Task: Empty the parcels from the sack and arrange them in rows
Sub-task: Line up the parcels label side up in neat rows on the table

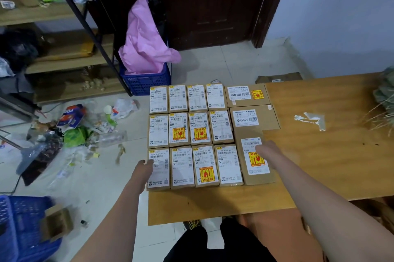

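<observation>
Parcels (199, 133): fifteen labelled cartons, three tight rows at the table's (319, 155) nine-o'clock end. Left hand (145, 166) presses the block's seven-o'clock corner carton; right hand (267, 150) lies on the larger five-o'clock carton; finger positions too blurred to tell. To square well, push both sides inward evenly, aligning edges; sack (386, 95) lies at three o'clock.

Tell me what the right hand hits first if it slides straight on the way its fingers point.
The right hand rests on the near-right cardboard parcel and points up-left; it would likely meet the brown labelled parcel in the middle row first, though depth is unclear.
</observation>
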`<state>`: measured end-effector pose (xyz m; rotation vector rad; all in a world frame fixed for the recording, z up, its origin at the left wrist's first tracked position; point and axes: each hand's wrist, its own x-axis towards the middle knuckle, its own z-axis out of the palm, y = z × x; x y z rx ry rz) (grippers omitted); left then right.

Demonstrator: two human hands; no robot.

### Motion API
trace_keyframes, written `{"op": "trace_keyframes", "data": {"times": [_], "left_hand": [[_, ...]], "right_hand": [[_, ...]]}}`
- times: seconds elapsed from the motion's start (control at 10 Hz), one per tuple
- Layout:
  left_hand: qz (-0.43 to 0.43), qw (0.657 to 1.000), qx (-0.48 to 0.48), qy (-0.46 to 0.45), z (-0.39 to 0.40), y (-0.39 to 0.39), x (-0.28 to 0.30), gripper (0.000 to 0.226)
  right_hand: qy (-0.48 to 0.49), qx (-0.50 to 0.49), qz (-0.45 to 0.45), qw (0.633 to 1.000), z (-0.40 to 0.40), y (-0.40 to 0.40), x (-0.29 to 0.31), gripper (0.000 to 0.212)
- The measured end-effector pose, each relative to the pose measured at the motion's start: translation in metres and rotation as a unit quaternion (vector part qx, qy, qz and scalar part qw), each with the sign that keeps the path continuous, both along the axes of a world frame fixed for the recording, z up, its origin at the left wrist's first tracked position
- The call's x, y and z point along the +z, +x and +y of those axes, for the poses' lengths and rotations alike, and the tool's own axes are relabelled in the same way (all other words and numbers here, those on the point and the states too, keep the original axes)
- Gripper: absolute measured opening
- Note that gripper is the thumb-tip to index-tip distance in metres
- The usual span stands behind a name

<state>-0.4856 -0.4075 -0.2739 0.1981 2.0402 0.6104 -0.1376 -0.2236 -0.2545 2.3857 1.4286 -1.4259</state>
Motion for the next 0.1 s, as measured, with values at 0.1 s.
{"op": "trace_keyframes", "data": {"times": [0.1], "left_hand": [[0.058, 0.997, -0.045, 0.016, 0.0088, -0.0093, 0.0031, 0.062]], "right_hand": [[0.029, 0.077, -0.038, 0.996, 0.0007, -0.0099, 0.0113, 0.01]]}}
